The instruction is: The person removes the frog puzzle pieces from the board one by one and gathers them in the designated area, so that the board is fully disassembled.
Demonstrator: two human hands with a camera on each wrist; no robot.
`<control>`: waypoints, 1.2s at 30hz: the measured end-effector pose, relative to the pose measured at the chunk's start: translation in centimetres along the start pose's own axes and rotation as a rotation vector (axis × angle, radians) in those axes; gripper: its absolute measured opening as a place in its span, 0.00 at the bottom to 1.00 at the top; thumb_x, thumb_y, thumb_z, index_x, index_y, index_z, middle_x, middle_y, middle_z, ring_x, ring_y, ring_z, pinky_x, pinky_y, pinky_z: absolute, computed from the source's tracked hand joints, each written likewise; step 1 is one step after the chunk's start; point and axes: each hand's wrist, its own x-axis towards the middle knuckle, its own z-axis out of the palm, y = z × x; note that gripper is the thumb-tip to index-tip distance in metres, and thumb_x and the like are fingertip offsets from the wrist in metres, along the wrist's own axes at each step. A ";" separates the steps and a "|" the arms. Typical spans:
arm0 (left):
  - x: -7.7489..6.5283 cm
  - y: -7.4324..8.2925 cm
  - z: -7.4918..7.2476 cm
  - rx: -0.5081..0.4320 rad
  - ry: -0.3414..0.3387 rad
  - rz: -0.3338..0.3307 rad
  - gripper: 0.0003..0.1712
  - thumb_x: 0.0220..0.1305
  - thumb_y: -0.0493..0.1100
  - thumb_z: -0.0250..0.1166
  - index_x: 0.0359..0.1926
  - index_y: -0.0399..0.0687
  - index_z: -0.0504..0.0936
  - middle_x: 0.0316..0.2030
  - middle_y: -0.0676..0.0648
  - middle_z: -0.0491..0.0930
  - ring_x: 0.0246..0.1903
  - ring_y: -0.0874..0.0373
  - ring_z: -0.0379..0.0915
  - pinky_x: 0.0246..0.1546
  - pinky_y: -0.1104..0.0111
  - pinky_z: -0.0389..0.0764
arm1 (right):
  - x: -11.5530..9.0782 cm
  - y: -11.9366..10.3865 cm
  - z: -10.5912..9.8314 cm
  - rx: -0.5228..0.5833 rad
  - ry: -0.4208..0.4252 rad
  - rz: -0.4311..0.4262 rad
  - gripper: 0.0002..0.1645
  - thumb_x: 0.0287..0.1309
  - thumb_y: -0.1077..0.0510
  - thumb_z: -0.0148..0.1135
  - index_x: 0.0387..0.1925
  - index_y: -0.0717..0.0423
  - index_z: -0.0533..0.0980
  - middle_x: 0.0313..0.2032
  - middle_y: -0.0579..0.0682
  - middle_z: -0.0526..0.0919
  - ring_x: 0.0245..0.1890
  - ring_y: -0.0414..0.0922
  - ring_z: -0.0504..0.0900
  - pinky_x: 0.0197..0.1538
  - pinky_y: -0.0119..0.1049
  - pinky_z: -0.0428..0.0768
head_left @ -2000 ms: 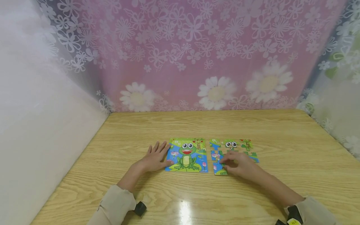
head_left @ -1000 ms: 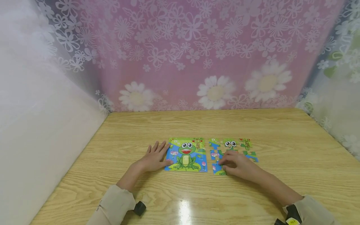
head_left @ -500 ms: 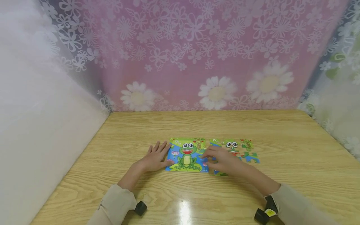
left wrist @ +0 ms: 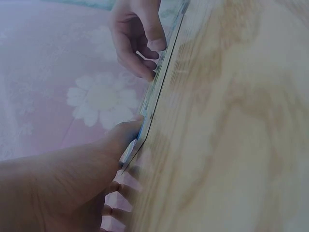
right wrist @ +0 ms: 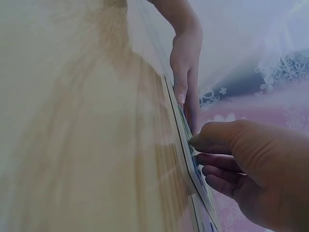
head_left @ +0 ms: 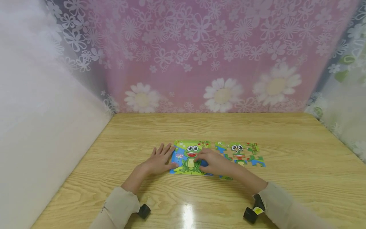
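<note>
A square frog picture puzzle (head_left: 191,163) lies on the wooden table, its picture partly covered by the right hand. My left hand (head_left: 156,163) rests flat along its left edge with the fingers spread and the thumb over the corner. Over the right half of the frog picture, my right hand (head_left: 214,162) bends its fingers down so that thumb and fingertips touch the board. The right wrist view shows the right thumb (right wrist: 212,137) a little apart from the fingers; whether a piece lies between them is hidden. Cut puzzle pieces (head_left: 237,148) of the same frog sit to the right, spaced apart.
Behind the table (head_left: 143,127) hangs a pink flowered curtain (head_left: 183,63), with a pale wall (head_left: 57,127) at the left. The right forearm covers part of the loose pieces. A black camera band (head_left: 251,214) sits on the right wrist.
From over the loose pieces, my right hand has moved left onto the frog picture. The left hand has stayed in place at the edge.
</note>
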 end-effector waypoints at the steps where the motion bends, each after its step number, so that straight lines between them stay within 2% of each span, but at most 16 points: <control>1: 0.0 0.0 0.0 -0.001 0.000 -0.002 0.46 0.64 0.64 0.49 0.72 0.46 0.42 0.70 0.42 0.36 0.67 0.41 0.23 0.60 0.45 0.29 | 0.0 -0.1 0.0 0.009 -0.010 0.006 0.15 0.54 0.59 0.62 0.45 0.53 0.79 0.45 0.48 0.75 0.44 0.45 0.73 0.41 0.36 0.75; 6: 0.0 0.0 -0.1 0.003 -0.005 -0.004 0.46 0.64 0.64 0.49 0.72 0.46 0.42 0.70 0.42 0.36 0.67 0.41 0.23 0.60 0.45 0.29 | 0.2 -0.5 -0.1 0.045 -0.033 0.046 0.16 0.54 0.60 0.62 0.46 0.54 0.78 0.44 0.46 0.74 0.44 0.44 0.72 0.44 0.38 0.75; 11: 0.1 -0.1 0.0 -0.004 -0.008 -0.003 0.46 0.64 0.64 0.49 0.72 0.46 0.42 0.70 0.41 0.36 0.67 0.41 0.23 0.60 0.45 0.29 | 0.4 -0.6 -0.1 0.068 -0.038 0.075 0.16 0.53 0.61 0.61 0.47 0.54 0.78 0.42 0.45 0.73 0.41 0.43 0.73 0.42 0.37 0.75; 17: -0.1 0.0 -0.2 -0.017 -0.013 -0.005 0.46 0.64 0.64 0.50 0.72 0.46 0.41 0.70 0.41 0.35 0.67 0.41 0.22 0.60 0.46 0.28 | 0.4 -0.6 -0.1 0.094 -0.030 0.065 0.16 0.53 0.63 0.61 0.45 0.54 0.78 0.41 0.46 0.74 0.40 0.43 0.74 0.39 0.35 0.75; 22: -0.1 0.1 -0.2 -0.015 -0.014 -0.002 0.46 0.65 0.63 0.50 0.72 0.46 0.41 0.70 0.41 0.35 0.67 0.41 0.23 0.60 0.45 0.28 | 0.4 -0.6 0.0 0.076 -0.019 0.041 0.16 0.52 0.65 0.61 0.44 0.53 0.78 0.40 0.46 0.73 0.34 0.41 0.74 0.34 0.31 0.75; 27: -0.1 0.1 -0.2 -0.006 -0.013 -0.005 0.46 0.65 0.63 0.50 0.72 0.46 0.41 0.70 0.41 0.35 0.67 0.41 0.23 0.60 0.46 0.28 | 0.4 -0.6 0.2 0.076 0.013 0.017 0.16 0.49 0.67 0.62 0.43 0.57 0.78 0.40 0.47 0.73 0.30 0.38 0.73 0.32 0.28 0.75; 36: 0.1 -0.2 0.1 0.009 -0.009 -0.003 0.47 0.64 0.65 0.48 0.72 0.47 0.41 0.70 0.42 0.35 0.67 0.42 0.22 0.61 0.46 0.29 | 0.3 -0.8 0.4 0.102 0.044 0.048 0.16 0.47 0.67 0.62 0.42 0.60 0.78 0.40 0.48 0.74 0.31 0.40 0.74 0.32 0.28 0.75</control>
